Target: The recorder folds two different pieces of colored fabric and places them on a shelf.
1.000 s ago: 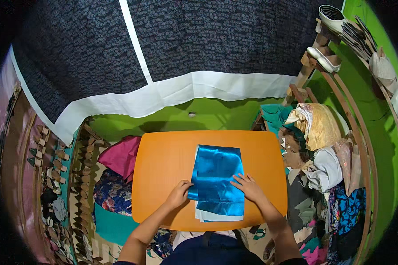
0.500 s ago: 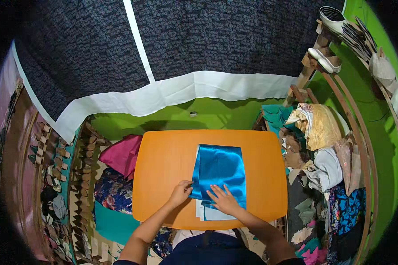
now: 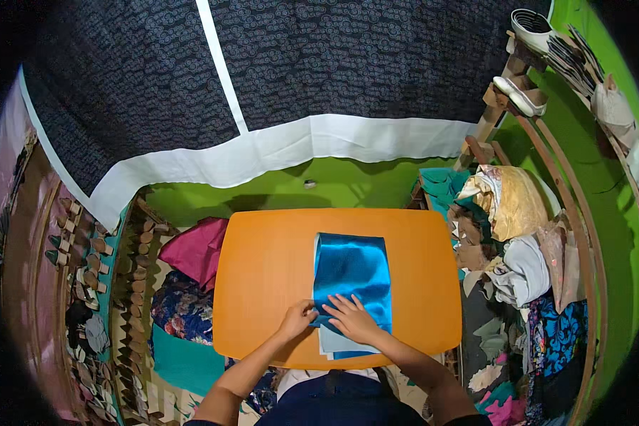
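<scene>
Looking down on an orange desk (image 3: 263,284) with rounded corners, with a person's bare forearms reaching in from the lower edge. A shiny blue cloth (image 3: 355,263) lies right of the middle of the desk, its long sides running away from the person. A white sheet (image 3: 337,341) lies under it, showing as a thin strip along the left side and a wider patch at the near end, where a bit of blue also shows below the white.

The right hand (image 3: 353,319) lies palm down on the near part of the cloth, its fingers spread and pointing up and to the left. The left hand (image 3: 298,319) is at the cloth's near left edge, fingers curled and thumb close to them; whether its grip pinches the edge, I cannot tell. The two hands are just beside each other.

To the left of the desk are a pink cloth (image 3: 195,248), a dark flowered cloth (image 3: 182,305) and a teal cloth (image 3: 184,358). To the right is a heap with a yellow bundle (image 3: 515,206) and a white bundle (image 3: 524,270). Beyond the desk, a dark patterned curtain (image 3: 369,64) with a white border hangs before a green wall (image 3: 362,186).
</scene>
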A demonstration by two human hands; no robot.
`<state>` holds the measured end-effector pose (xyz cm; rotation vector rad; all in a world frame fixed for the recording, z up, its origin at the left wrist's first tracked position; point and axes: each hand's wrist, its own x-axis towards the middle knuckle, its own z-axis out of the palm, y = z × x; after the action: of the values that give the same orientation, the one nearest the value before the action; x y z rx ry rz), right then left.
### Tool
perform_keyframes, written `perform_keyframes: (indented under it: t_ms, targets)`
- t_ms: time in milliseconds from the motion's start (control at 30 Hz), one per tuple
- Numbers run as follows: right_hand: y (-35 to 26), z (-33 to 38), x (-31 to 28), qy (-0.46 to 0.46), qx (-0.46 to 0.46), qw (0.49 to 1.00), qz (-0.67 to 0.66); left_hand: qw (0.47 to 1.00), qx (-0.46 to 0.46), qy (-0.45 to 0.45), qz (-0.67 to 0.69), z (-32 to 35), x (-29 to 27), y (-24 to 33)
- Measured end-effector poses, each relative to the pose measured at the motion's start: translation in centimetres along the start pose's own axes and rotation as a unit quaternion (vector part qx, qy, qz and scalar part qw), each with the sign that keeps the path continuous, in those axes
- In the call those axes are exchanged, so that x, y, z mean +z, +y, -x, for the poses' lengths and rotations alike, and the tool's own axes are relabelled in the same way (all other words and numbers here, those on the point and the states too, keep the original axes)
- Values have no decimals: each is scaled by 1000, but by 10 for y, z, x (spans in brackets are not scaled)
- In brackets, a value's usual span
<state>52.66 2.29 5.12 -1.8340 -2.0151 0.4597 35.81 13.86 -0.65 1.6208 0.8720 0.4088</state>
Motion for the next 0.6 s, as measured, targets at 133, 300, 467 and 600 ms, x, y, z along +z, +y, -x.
perform_keyframes:
  t_ms: [133,300,467,600]
  targets:
    - [1,6,8,-46,2,999,16,997,-7,-79,-19,-2,0,6]
    - [11,6,20,-75,16,997,14,940,177,112,-267,-22,-11,67]
    - [21,3,24,-95,13,995,-1,881,284,23,-377,-48,6,88]
    - [31,4,24,-123,1,990,-66,827,321,-21,-460,-72,22,88]
